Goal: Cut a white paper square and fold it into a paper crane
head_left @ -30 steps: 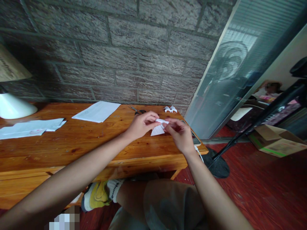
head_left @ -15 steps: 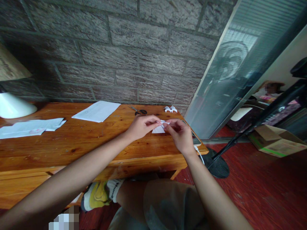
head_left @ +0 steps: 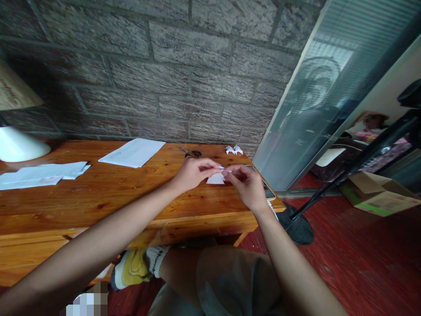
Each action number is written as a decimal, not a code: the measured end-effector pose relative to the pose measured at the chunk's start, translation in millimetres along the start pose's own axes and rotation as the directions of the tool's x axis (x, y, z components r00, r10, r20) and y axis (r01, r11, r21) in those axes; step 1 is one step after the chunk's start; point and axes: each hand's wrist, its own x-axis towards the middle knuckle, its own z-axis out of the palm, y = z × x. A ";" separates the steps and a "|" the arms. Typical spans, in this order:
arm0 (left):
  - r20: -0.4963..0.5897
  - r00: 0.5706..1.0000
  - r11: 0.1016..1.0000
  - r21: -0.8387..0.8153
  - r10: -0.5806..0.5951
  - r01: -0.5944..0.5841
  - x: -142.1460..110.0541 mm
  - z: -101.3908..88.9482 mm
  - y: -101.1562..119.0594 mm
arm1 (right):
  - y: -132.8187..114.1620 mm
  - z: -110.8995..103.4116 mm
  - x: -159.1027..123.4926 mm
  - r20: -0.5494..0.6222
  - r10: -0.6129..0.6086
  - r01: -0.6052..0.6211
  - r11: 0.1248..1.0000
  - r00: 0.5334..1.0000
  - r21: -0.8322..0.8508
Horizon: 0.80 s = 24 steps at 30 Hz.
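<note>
Dim, soft light leaves the wall (head_left: 164, 79) shadowy at far left. Pale reflections cloud the glass (head_left: 317, 90); shapes stretch toward the outer edges.

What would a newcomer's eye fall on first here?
Probably the bare left hand and right hand, pinching a small folded piece of white paper between them above the right part of the orange-brown wooden desk. Next, perhaps, the two small pointed white paper figures at the desk's back edge, near the rough grey stone-block wall, and the yellow-and-white shoe below the desk's front edge.
</note>
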 end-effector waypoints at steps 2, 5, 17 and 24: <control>0.005 1.000 1.000 -0.018 -0.022 0.022 1.1 0.5 0.1 | -0.9 -1.1 0.8 0.016 0.008 -0.008 1.000 1.000 0.007; 0.021 0.998 0.997 -0.057 -0.054 0.056 3.0 1.1 1.4 | -1.0 -2.5 1.7 0.029 0.037 -0.038 0.999 0.999 0.020; 0.014 0.994 0.985 -0.131 -0.108 0.109 5.7 3.1 6.8 | -2.9 0.7 1.6 0.028 0.097 -0.100 0.989 0.995 0.109; 0.005 0.981 0.966 -0.174 -0.195 0.193 7.0 4.0 8.1 | -0.8 2.6 1.3 -0.029 0.101 -0.097 0.990 0.994 0.104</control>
